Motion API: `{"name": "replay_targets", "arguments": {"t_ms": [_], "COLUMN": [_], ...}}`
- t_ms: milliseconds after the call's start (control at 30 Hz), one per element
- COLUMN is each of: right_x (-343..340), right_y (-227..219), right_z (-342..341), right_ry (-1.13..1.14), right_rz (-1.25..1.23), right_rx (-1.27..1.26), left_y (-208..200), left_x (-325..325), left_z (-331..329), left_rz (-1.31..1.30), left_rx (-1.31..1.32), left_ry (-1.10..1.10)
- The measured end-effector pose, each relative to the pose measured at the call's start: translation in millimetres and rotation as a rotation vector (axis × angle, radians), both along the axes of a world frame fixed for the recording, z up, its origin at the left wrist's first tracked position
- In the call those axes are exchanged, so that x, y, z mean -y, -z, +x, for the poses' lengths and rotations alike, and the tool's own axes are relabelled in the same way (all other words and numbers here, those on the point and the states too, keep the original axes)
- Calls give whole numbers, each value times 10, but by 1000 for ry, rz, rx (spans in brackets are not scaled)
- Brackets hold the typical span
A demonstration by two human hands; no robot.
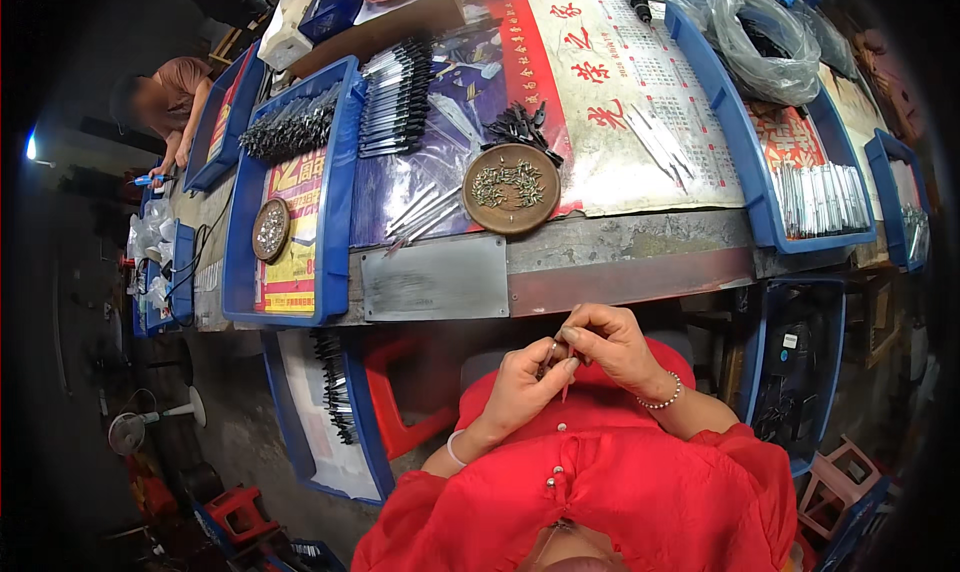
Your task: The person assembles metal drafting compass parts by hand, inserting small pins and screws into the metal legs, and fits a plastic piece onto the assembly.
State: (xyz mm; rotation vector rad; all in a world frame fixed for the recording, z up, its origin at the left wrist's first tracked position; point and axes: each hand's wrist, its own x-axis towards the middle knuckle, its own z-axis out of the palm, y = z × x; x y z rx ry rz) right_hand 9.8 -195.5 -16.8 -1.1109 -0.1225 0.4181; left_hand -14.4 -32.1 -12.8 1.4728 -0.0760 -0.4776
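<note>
Both hands meet over the lap: the left hand [525,382] and right hand [605,344] pinch a thin metal part [553,352] between fingertips. Ahead, a round dish [511,188] of small pieces sits on the cluttered bench [620,262], flanked by blue trays [335,192].

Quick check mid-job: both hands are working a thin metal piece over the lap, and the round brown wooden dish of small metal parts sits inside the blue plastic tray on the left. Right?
Not quite. In the head view the round brown wooden dish of small metal parts sits on the bench mat, outside the blue plastic tray. The rest holds: left hand and right hand work a thin metal piece over the lap.
</note>
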Motion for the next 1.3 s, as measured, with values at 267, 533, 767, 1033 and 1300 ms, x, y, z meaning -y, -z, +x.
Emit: {"name": "replay_targets", "arguments": {"t_ms": [267,533,767,1033,1300], "right_x": [-40,-68,-79,-44,23], "right_y": [-16,-28,-19,1,-4], "right_z": [-13,-40,-32,-16,1], "right_ry": [-1,14,3,-12,-8], "right_rz": [-23,-44,-39,-5,29], "right_rx": [4,19,-29,-46,-50], "left_y": [-6,-2,26,30,69], "left_x": [-54,-75,-72,-61,-33], "left_z": [-13,-31,-43,-22,-16], "left_rz": [-13,-27,-11,-7,5], "left_rx": [11,16,45,23,-38], "left_ry": [6,4,-16,-22,59]}}
